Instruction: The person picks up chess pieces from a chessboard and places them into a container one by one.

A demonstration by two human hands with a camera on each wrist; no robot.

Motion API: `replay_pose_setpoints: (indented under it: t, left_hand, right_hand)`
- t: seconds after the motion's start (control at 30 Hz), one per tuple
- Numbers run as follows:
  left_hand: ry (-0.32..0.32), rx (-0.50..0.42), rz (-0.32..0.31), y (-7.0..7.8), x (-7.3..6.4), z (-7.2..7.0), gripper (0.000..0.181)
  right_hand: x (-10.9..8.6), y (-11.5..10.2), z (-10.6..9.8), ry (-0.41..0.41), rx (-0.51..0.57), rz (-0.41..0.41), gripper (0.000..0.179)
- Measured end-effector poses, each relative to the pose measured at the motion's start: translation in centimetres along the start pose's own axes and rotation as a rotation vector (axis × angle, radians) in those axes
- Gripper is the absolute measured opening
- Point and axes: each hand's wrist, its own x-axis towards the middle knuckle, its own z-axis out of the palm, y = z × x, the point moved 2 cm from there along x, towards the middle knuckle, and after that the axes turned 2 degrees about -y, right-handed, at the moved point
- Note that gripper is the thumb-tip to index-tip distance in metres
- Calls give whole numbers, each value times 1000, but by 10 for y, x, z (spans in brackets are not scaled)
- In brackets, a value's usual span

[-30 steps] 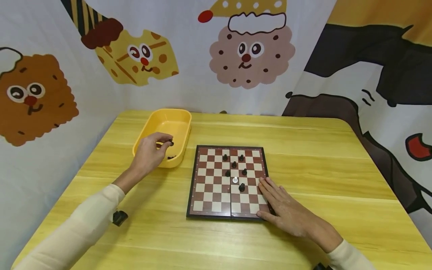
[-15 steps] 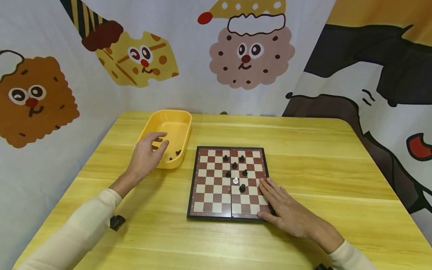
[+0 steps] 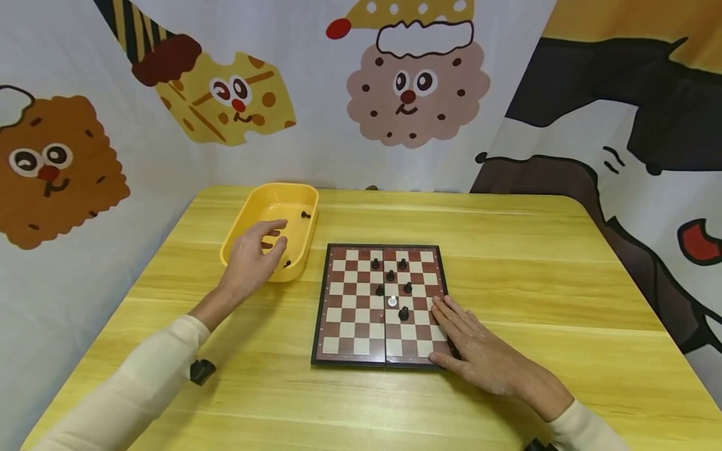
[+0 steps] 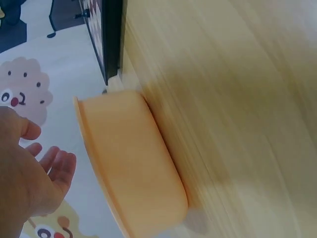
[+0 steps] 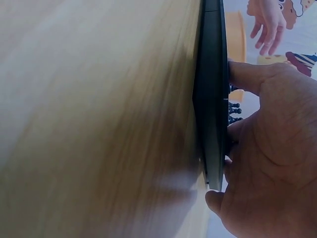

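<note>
My left hand [image 3: 252, 254] hovers over the near part of a yellow plastic tray [image 3: 289, 210], fingers apart with nothing between them. In the tray lie small black chess pieces, one chess piece [image 3: 305, 215] near its right wall and another black piece [image 3: 287, 264] by the near end; the hand covers some of the floor. My right hand [image 3: 487, 354] rests flat on the right edge of a brown-and-white chessboard [image 3: 345, 319], fingers straight. On the board stand several black pawns, such as this pawn [image 3: 403, 313], around one white pawn [image 3: 392, 301].
Everything sits on a yellow wood-grain table [image 3: 541, 263]. Behind it hangs a white cloth [image 3: 321, 125] with cartoon prints. The tray stands left of the board, with a narrow strip of table between them. A dark seam runs down the board's middle.
The black chess piece that my left hand pinched has been let go into the tray, and a piece now lies further back there. My right hand has stayed on the board.
</note>
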Motion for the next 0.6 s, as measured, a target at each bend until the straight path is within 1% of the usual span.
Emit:
replay_pose_setpoints:
  t: [0.17,0.47,0.6]
  left_hand:
    - [-32,-14,13,7,3,11,35]
    - [-44,-30,25,20,1,22,35]
    - [-66,-53,44,27,3,31,35]
  right_hand:
    - [0,1,0,-3,-15,5,85]
    - [2,-1,0,8,-19,-25,83]
    - [0,0,-1,0,-22,-9,84]
